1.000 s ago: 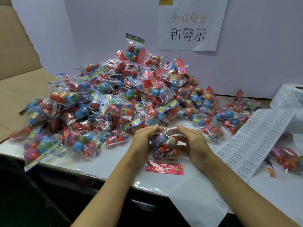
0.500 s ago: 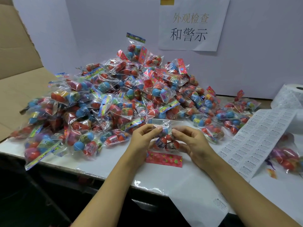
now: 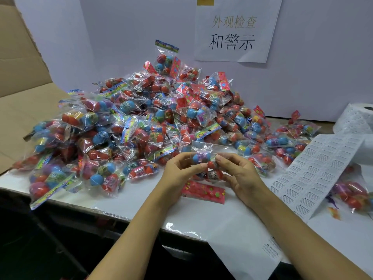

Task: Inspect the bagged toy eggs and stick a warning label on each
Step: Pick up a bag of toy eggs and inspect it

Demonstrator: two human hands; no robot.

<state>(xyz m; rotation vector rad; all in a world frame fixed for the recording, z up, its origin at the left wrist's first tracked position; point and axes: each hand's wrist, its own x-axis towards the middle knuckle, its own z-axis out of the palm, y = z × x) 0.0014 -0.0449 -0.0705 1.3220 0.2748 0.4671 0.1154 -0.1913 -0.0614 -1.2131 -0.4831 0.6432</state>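
- The bag of toy eggs [image 3: 203, 158] sits just above the worktop [image 3: 141, 197], in front of the pile [image 3: 141, 126].
- Left hand [image 3: 177, 174] and right hand [image 3: 240, 176] each pinch one side; both grips are closed on the film.
- It is probably light: crinkly, slippery cellophane over hard, round plastic eggs, best held by the flat edges.
- The matte paper label sheet [image 3: 314, 174] lies to the right.

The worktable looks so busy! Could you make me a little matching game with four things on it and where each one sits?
Things:
1. pile of bagged eggs
2. label strip
3. paper sign
4. held bag

Places:
A. between the left hand and right hand
B. taped on the back wall
C. heaped across the table's left and middle
D. trailing from a roll at the right

Pairs: 1-C, 2-D, 3-B, 4-A
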